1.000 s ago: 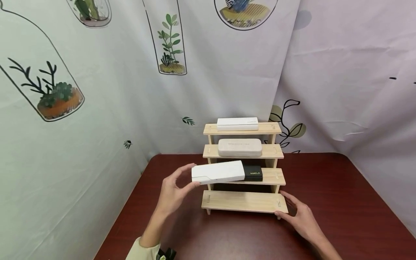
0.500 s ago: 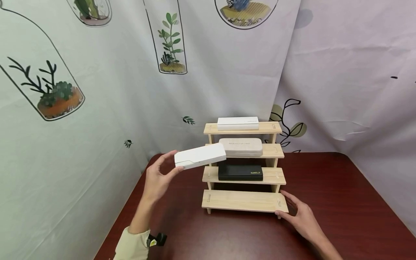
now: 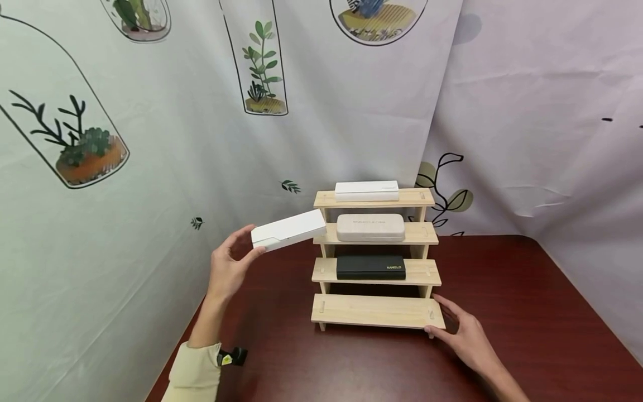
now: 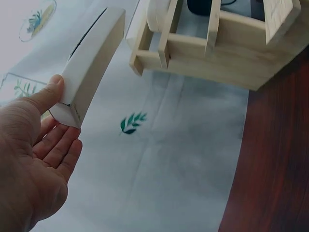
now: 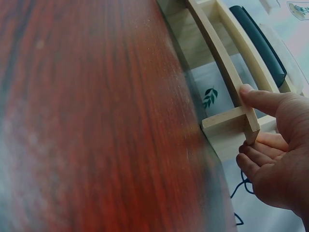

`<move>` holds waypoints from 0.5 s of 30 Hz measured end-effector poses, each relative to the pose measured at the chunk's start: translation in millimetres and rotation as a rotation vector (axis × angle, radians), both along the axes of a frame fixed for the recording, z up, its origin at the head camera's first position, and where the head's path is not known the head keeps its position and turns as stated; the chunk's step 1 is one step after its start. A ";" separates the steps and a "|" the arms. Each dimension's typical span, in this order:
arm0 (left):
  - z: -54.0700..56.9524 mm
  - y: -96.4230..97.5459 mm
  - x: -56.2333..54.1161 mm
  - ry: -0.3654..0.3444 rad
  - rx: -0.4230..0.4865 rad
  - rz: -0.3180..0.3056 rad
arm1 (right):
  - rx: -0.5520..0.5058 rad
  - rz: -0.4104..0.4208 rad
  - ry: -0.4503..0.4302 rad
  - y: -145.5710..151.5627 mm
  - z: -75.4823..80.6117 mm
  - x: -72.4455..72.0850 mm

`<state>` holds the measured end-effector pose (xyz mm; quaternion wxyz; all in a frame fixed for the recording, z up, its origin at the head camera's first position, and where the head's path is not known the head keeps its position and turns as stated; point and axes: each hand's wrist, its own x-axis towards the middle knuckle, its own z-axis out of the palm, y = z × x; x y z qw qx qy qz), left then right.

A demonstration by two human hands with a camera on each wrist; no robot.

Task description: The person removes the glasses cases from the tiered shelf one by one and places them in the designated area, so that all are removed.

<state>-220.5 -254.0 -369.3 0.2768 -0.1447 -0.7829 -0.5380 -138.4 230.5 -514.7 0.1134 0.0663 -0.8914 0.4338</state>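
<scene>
My left hand (image 3: pixel 226 271) pinches a long slim white box (image 3: pixel 288 230) by its left end, thumb below and fingers behind. The box hangs in the air, tilted up to the right. Its far end overlaps the left edge of a stepped wooden display rack (image 3: pixel 377 310) in the head view. A thin lid seam shows on the white box (image 4: pixel 94 60) in the left wrist view. At the rack's lower right corner, my right hand (image 3: pixel 467 335) grips the end of the lowest board; the right wrist view shows the thumb (image 5: pixel 253 94) on top and fingers beneath.
On the rack's top board sits another white box (image 3: pixel 366 191). Below it are a beige hard case (image 3: pixel 370 228) and a black case (image 3: pixel 370 267) with gold lettering. The dark red table (image 3: pixel 301 363) meets a printed curtain (image 3: pixel 251 167) behind and left.
My left hand has carried the white box left, up and away from in front of the black case, which now shows whole. The right hand and the rack have stayed put.
</scene>
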 end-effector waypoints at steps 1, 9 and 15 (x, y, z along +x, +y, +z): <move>1.6 -0.6 0.0 -0.003 0.004 0.003 | 0.001 0.000 -0.003 0.1 0.0 0.1; -17.8 -24.4 -27.1 -0.022 0.017 0.044 | -0.012 0.001 -0.015 0.4 0.0 -0.2; -30.8 -38.6 -39.9 -0.058 0.017 0.079 | -0.002 -0.005 -0.017 0.6 -0.1 -0.5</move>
